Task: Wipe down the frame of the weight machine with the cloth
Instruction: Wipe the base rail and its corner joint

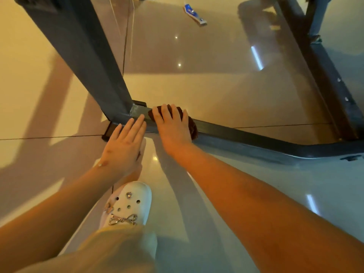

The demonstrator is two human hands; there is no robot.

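1 white clog (pixel 128 205) shows at 6 o'clock, its top punched with round holes. A heart-shaped gem charm (pixel 129 195) sits at its 12 o'clock and a silver chain bow (pixel 122 219) at its 6. A pale cream trouser leg (pixel 118 251) covers the ankle. Both arms are bare down to the left hand (pixel 124 146) and right hand (pixel 171 131).

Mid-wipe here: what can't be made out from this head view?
Head view only:
1. Dark brown cloth: mostly hidden under the right hand pressing it on the grey metal base bar.
2. Grey upright post: top cut off by the picture's upper edge.
3. Blue-and-white packet on the floor: too small and blurred to identify.
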